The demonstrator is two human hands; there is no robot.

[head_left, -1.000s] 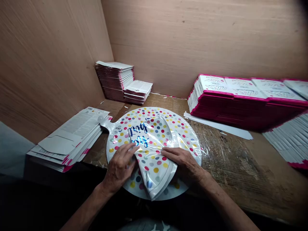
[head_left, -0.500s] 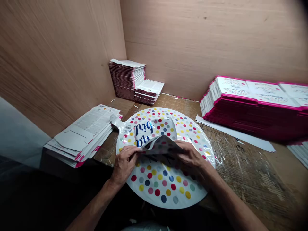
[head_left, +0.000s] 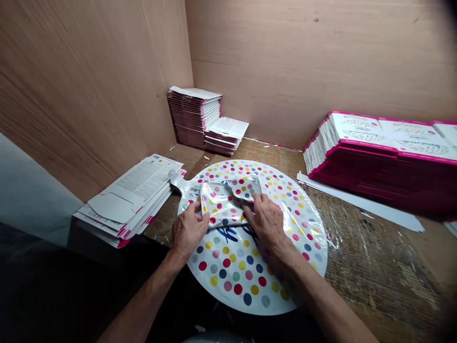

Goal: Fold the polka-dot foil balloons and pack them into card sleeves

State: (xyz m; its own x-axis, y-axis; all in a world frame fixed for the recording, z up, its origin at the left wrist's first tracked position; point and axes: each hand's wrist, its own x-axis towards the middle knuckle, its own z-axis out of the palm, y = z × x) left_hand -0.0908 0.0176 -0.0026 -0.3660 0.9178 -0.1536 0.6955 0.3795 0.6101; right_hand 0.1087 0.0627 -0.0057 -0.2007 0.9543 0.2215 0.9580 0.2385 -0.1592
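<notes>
A flat, round foil balloon (head_left: pixel 243 281) with coloured dots and blue lettering lies in front of me, its neck pointing to the far left. On its middle rests a smaller folded foil balloon (head_left: pixel 219 207) in the same dotted print. My left hand (head_left: pixel 187 233) pinches the folded one's left edge between thumb and fingers. Closed on its raised right flap is my right hand (head_left: pixel 266 221), with the fingertips partly hidden by the foil.
On the left lies a pile of printed cardboard sleeves (head_left: pixel 139 186). Two stacks of folded packets (head_left: pixel 194 119) stand in the far corner. Pink-edged packets (head_left: pixel 385 157) line the back right, with a white strip (head_left: pixel 360 202) before them. Wooden walls (head_left: pixel 250 57) enclose the bench.
The lifted foil has come down and now lies folded over, dotted side up, covering most of the lettering. My right hand has moved left and inward over the fold.
</notes>
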